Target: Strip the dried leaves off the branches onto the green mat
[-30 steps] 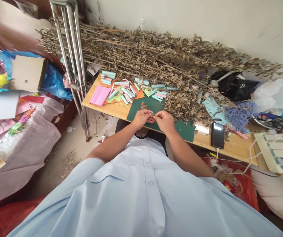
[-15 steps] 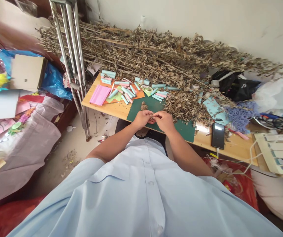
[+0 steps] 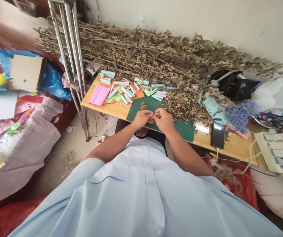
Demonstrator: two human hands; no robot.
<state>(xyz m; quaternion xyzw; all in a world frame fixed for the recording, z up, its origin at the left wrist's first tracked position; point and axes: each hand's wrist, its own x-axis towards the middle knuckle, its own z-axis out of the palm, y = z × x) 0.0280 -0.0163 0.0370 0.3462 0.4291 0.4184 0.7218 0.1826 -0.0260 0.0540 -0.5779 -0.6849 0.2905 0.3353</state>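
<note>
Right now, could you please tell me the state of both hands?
Left hand: pinched closed; anything held is too small to tell.
Right hand: pinched closed, fingertips close to the left's; anything held unclear.

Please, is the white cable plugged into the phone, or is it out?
Plugged in: the white cable meets the near end of the phone, which lies on the table.

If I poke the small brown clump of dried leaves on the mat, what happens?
The clump probably feels light, looking like dry leaf. Its roundish shape might roll a bit on the flat green mat, and its rough, crinkly surface could shed crumbs.
</note>
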